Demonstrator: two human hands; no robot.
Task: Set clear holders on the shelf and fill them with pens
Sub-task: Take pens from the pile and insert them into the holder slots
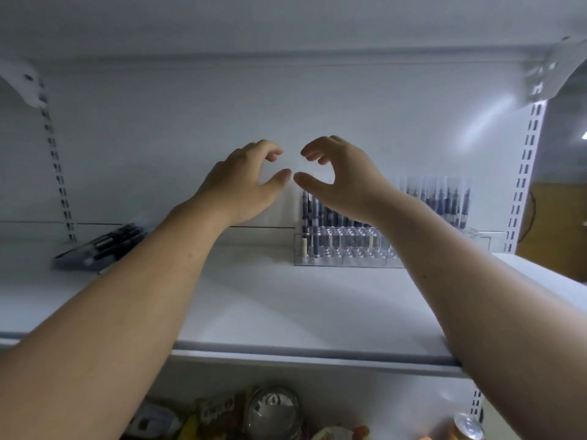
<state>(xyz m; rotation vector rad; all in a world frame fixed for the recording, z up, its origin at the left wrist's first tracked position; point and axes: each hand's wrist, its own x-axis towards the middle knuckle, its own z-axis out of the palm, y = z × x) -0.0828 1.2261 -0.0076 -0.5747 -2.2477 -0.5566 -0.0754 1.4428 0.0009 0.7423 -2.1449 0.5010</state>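
Left hand (244, 182) and right hand (343, 182) raised side by side over the white shelf (286, 306), fingers curved, thumbs nearly touching, grasp on anything transparent impossible to tell, clear holder (349, 252) of pens (444, 201) standing back right, pack of dark pens (101, 246) lying left.

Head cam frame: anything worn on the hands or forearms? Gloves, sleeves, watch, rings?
Nothing worn shows. The left hand and right hand are bare: no gloves, no rings visible. Left forearm and right forearm are bare to the frame edge: no sleeves, watch or bands.
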